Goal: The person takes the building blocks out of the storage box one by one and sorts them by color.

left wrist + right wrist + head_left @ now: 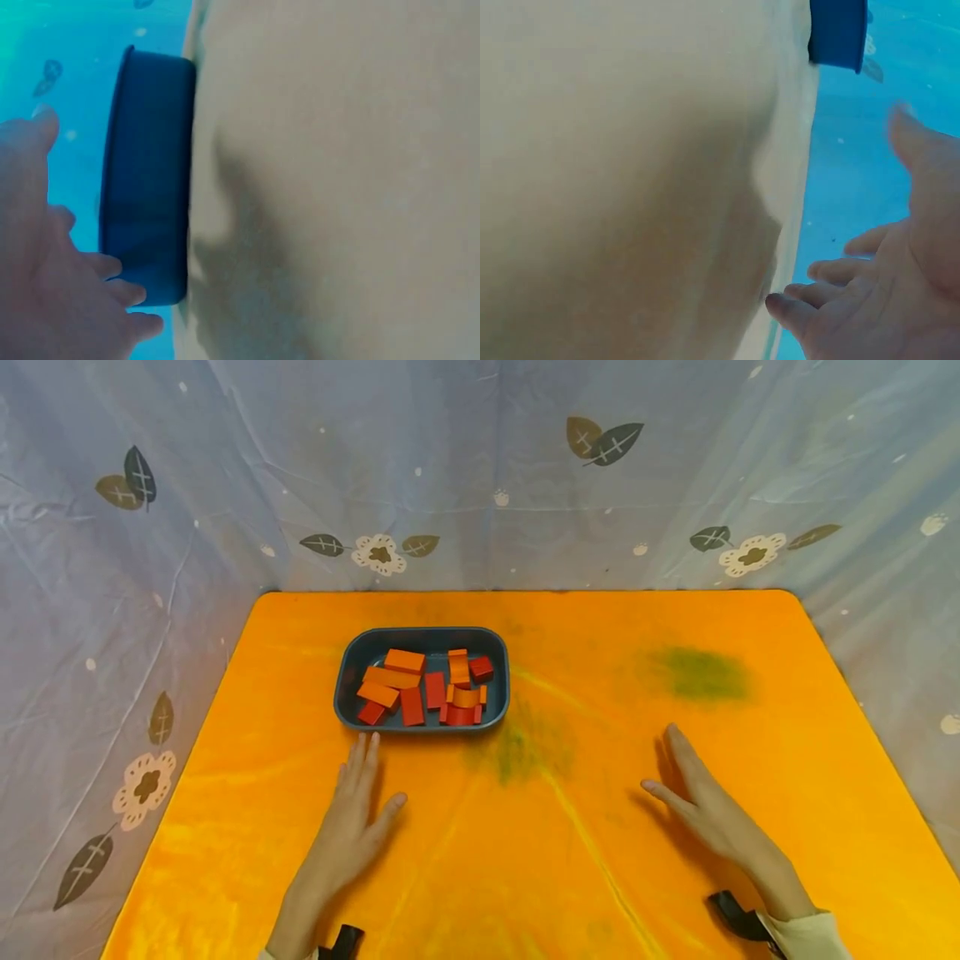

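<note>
1. Left hand (351,828), thumb apart, holds nothing just beside the tray (420,729).
2. Right hand (712,814), likewise outstretched and unladen, is well apart, over the desk (480,860).
3. Blocks (412,706) lie jumbled inside the tray, its walls presumably keeping them together.

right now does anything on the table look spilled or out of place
Two blurry greenish patches on the orange tabletop: one toward the far right, a fainter one near the tray's near right corner. They clash with the orange around them; whether stains or print, I can't tell. The blocks lie jumbled inside, none spilled.
</note>
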The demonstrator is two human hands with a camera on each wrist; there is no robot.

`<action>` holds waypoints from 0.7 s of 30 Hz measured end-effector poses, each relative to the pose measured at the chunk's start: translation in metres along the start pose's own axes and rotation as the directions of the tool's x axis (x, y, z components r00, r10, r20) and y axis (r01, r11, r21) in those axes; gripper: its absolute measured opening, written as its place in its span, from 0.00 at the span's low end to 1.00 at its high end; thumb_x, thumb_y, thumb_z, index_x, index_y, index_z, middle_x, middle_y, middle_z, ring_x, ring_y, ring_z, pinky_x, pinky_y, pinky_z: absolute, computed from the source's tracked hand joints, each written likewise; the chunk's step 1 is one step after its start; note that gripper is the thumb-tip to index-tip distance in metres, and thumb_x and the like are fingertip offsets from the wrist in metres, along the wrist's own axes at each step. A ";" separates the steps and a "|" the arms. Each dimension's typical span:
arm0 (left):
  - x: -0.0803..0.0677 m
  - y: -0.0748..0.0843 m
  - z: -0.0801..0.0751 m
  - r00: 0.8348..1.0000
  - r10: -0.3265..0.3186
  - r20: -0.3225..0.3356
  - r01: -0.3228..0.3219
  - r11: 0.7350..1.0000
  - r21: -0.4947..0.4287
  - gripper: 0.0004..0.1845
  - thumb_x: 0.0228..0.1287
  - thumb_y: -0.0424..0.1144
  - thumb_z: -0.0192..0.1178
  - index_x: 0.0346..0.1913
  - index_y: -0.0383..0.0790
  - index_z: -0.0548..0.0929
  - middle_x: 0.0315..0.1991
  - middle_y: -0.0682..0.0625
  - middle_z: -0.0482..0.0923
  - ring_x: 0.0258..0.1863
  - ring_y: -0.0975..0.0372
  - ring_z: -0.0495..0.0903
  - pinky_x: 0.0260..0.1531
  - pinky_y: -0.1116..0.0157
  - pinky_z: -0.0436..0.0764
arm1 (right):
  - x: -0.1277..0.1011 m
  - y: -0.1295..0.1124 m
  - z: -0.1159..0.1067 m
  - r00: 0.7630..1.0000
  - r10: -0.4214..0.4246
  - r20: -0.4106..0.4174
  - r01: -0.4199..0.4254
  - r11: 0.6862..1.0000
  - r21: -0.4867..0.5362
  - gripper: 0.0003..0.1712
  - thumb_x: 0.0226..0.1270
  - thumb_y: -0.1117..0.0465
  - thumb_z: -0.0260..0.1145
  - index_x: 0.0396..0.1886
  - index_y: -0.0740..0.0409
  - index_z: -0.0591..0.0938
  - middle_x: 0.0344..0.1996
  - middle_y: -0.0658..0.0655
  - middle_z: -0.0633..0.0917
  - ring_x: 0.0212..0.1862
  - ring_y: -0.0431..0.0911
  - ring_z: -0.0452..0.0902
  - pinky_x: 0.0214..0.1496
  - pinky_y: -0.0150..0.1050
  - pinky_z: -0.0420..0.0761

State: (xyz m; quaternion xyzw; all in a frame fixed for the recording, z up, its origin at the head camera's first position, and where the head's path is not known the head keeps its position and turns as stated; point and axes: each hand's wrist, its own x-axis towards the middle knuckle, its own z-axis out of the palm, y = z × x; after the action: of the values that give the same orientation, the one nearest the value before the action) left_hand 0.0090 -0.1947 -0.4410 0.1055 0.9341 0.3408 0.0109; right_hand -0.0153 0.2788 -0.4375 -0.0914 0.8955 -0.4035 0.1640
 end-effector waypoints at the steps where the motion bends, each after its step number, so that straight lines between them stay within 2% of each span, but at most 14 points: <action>1: 0.001 0.000 -0.001 1.000 -0.001 -0.005 0.001 1.000 -0.003 0.46 0.72 0.49 0.57 0.80 0.49 0.38 0.79 0.44 0.31 0.76 0.43 0.37 0.73 0.41 0.41 | 0.001 -0.001 -0.001 1.000 0.006 -0.006 -0.006 1.000 -0.006 0.54 0.74 0.46 0.58 0.78 0.49 0.28 0.77 0.60 0.29 0.76 0.62 0.25 0.68 0.74 0.41; 4: 0.006 -0.001 -0.005 1.000 0.001 -0.029 0.000 1.000 0.013 0.47 0.71 0.49 0.58 0.80 0.48 0.37 0.79 0.41 0.31 0.76 0.41 0.39 0.72 0.39 0.42 | 0.004 -0.005 -0.002 1.000 0.005 -0.026 -0.006 0.999 -0.038 0.58 0.70 0.45 0.62 0.78 0.50 0.29 0.77 0.61 0.31 0.76 0.63 0.27 0.68 0.73 0.44; 10: 0.014 -0.007 -0.016 0.997 -0.029 -0.069 0.032 0.998 0.045 0.47 0.71 0.51 0.57 0.79 0.47 0.37 0.78 0.35 0.35 0.74 0.37 0.43 0.70 0.36 0.44 | 0.009 -0.012 -0.003 0.999 -0.022 -0.039 0.020 0.999 -0.048 0.59 0.69 0.44 0.64 0.79 0.48 0.31 0.78 0.60 0.33 0.76 0.62 0.30 0.68 0.73 0.46; 18: 0.023 -0.016 -0.028 0.997 -0.051 -0.050 0.049 0.998 -0.032 0.46 0.74 0.49 0.55 0.79 0.49 0.34 0.78 0.38 0.32 0.75 0.39 0.39 0.69 0.34 0.47 | 0.019 -0.025 -0.007 0.997 -0.057 -0.054 0.053 0.996 -0.067 0.57 0.70 0.45 0.63 0.78 0.48 0.31 0.78 0.61 0.34 0.77 0.62 0.31 0.69 0.72 0.48; 21: 0.027 -0.019 -0.032 0.998 -0.036 -0.050 0.033 0.998 -0.048 0.45 0.74 0.48 0.54 0.79 0.47 0.34 0.79 0.39 0.32 0.76 0.40 0.38 0.68 0.33 0.48 | 0.022 -0.031 -0.010 0.996 -0.064 -0.069 0.059 0.995 -0.076 0.56 0.70 0.44 0.63 0.78 0.44 0.31 0.78 0.57 0.34 0.77 0.58 0.30 0.70 0.70 0.47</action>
State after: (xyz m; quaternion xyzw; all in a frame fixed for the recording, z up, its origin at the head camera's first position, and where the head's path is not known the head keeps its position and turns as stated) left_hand -0.0243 -0.2232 -0.4268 0.0803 0.9275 0.3652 -0.0047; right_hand -0.0384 0.2588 -0.4124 -0.1104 0.9119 -0.3778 0.1159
